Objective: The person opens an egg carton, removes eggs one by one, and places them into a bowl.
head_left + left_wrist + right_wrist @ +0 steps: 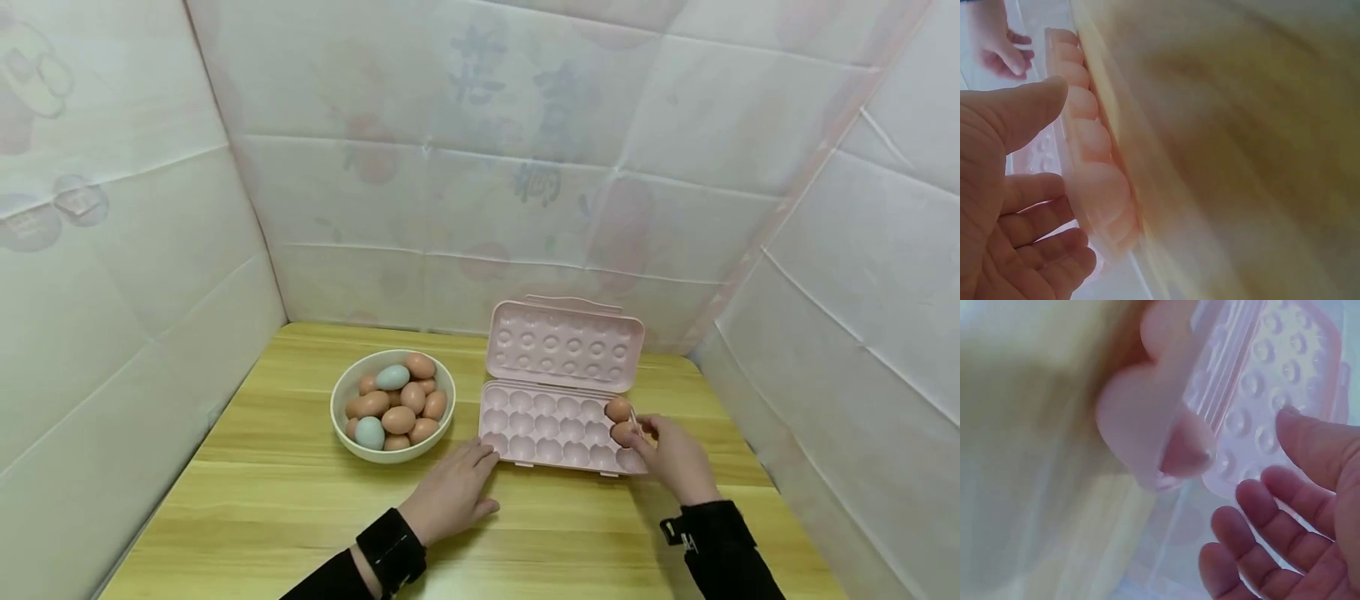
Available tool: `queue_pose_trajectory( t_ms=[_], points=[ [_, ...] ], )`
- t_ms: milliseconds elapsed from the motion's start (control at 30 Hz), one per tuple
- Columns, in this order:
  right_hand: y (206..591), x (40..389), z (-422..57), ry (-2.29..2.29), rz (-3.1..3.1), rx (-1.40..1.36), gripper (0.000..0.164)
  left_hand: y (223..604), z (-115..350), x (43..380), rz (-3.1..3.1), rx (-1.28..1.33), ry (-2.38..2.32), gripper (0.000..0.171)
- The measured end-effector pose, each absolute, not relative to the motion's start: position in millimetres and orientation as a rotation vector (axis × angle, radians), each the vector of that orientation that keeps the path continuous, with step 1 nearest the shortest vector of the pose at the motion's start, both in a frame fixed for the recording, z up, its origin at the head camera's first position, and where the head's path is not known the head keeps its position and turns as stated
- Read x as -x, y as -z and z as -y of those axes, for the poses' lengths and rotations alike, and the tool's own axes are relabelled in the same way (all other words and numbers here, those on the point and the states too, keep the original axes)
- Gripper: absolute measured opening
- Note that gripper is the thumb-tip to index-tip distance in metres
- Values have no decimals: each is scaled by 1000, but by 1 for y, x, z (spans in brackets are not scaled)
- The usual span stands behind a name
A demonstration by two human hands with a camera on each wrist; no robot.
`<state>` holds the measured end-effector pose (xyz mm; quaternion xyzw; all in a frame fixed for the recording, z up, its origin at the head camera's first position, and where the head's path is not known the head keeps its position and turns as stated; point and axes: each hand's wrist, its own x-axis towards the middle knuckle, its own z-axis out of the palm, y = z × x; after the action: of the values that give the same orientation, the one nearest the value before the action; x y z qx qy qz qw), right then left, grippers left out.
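Observation:
A pink egg carton (547,451) stands unlatched on the table, its lid (566,345) leaning back. Two brown eggs (618,409) sit in cups at its right end, one behind the other. My right hand (678,458) is by that end, fingers beside the nearer egg (622,432); in the right wrist view thumb and fingers are apart with nothing between them, next to an egg (1189,447) in its cup. My left hand (452,492) rests at the front left corner, fingertips by the edge. The left wrist view shows its loosely bent fingers beside the carton (1094,137).
Left of the carton, a cream bowl (341,437) holds several brown eggs (398,420) and a few pale blue-green ones (392,377). Both stand on a wood-grain table (300,508). White printed sheeting (345,208) walls in the back and both sides.

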<state>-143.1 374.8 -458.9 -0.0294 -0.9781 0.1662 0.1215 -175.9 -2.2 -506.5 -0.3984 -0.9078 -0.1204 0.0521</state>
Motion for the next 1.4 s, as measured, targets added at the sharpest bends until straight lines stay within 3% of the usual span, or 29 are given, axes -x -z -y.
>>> queue_pose_trajectory(
  t_ms=[133, 367, 467, 800, 1033, 1400],
  points=[
    [456, 161, -381, -432, 2954, 84, 48, 504, 1, 176, 2771, 1229, 343, 72],
    [467, 173, -387, -327, 3000, 123, 18, 497, -4, 175, 2779, 1273, 291, 73],
    [469, 173, -387, -295, 2978, 82, 15, 495, -4, 176, 2789, 1271, 278, 73],
    [471, 170, -384, -304, 2970, 55, 26, 497, -2, 175, 2778, 1270, 270, 74],
    [448, 169, -379, -662, 2903, 80, 41, 499, 0, 174, 2781, 1263, 256, 75],
    [416, 179, -336, -932, 2743, -61, 49, 495, 2, 173, 2781, 1265, 243, 74]
  ],
)
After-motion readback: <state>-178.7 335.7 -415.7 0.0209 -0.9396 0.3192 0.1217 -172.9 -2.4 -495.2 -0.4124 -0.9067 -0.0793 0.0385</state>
